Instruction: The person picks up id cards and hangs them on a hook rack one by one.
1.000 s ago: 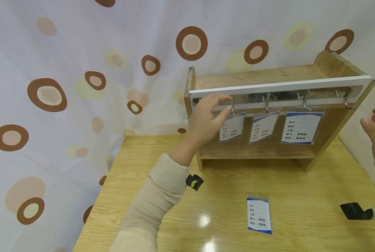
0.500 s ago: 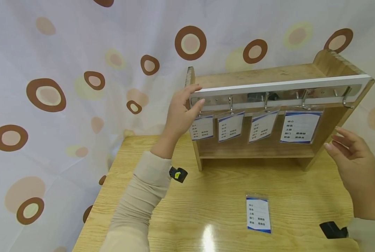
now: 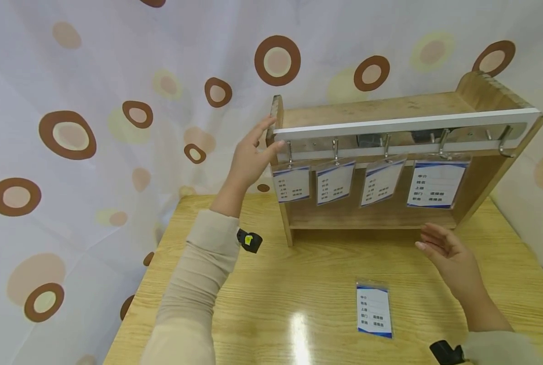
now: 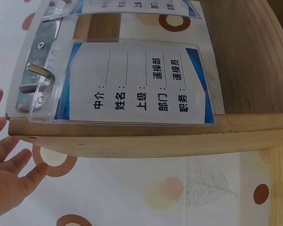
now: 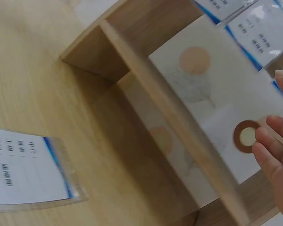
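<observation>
My left hand [image 3: 249, 159] is at the left end of a wooden hook rack [image 3: 371, 220], its fingers loosely extended and holding nothing; whether the fingertips touch the wood I cannot tell. Just right of it, a clear-sleeved badge card [image 4: 141, 82] hangs from the leftmost hook [image 3: 290, 152]. Several more cards like it hang along the metal strip, among them one [image 3: 437, 183] on the right. One more badge card [image 3: 374, 310] lies flat on the table. Above the table, right of that card, my right hand [image 3: 454, 263] hovers with relaxed fingers and nothing in them.
The rack's rightmost hook [image 3: 505, 143] bears no card. A lower shelf board [image 5: 165, 113] runs across the rack. The wooden table [image 3: 298, 299] extends forward, and a dotted curtain [image 3: 130, 167] stands behind and to the left.
My left hand has moved left from the second hook to the rack's end, uncovering the leftmost hanging card. My right hand has come inward and down from the right edge.
</observation>
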The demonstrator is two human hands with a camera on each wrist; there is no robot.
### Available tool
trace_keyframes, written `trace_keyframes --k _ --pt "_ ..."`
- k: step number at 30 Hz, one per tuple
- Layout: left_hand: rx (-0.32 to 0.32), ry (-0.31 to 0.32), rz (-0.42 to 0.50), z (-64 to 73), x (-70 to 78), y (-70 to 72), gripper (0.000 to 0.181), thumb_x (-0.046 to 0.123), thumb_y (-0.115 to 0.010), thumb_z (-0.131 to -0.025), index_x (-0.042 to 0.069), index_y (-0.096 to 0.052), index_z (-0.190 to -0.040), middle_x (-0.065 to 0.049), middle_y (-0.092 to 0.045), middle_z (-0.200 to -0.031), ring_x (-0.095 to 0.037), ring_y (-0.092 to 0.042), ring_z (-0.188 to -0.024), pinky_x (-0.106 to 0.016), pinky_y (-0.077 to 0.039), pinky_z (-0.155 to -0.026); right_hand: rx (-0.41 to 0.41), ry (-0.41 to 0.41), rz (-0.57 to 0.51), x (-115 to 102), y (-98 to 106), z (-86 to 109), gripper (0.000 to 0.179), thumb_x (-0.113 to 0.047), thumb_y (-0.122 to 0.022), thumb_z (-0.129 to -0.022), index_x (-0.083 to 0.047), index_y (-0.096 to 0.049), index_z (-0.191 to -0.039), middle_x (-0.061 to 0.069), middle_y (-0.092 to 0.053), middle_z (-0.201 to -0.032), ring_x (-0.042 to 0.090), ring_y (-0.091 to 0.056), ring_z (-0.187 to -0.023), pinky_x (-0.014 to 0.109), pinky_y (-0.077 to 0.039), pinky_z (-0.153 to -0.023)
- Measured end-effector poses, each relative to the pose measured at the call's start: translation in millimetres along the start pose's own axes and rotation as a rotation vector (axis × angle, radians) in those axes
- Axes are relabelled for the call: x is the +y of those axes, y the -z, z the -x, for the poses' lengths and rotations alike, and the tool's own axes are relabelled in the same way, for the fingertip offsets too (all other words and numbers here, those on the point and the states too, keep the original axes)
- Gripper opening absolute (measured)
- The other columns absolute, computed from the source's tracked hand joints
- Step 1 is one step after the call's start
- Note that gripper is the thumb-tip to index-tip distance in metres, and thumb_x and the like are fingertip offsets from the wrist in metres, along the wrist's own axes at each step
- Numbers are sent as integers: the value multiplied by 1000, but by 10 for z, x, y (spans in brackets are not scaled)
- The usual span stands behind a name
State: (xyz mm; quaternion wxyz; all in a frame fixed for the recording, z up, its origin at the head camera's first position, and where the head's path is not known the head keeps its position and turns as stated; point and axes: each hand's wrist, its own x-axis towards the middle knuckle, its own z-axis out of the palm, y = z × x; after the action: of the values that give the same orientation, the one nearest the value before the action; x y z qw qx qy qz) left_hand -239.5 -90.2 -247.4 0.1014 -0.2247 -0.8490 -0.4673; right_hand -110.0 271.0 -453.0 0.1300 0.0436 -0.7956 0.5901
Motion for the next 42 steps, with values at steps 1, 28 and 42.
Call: trace_keyframes --k 1,28,42 --pt "-1 5 11 -11 -7 2 50 31 -55 -84 22 -38 -130 8 -27 -137 0 -22 -121 -25 -26 -96 -16 1 -60 123 -12 0 45 -4 -53 -85 -3 -39 -127 2 -47 -118 1 -46 -99 8 -40 -74" --pt "18 43 147 -142 -133 -27 41 21 -61 -80 13 -52 -120 2 -35 -134 -1 -31 -118 -22 -35 -89 -347 -318 91 416 -513 251 53 -22 -54 -85 7 -34 -125 28 -40 -121 40 -41 -107 44 -41 -81" --pt "17 58 117 -155 -165 -40 35 20 -61 -79 13 -57 -114 6 -34 -134 -2 -32 -118 -21 -36 -88 -383 -282 270 561 -643 269 57 -27 -62 -79 7 -41 -121 26 -45 -118 42 -40 -107 49 -36 -85"
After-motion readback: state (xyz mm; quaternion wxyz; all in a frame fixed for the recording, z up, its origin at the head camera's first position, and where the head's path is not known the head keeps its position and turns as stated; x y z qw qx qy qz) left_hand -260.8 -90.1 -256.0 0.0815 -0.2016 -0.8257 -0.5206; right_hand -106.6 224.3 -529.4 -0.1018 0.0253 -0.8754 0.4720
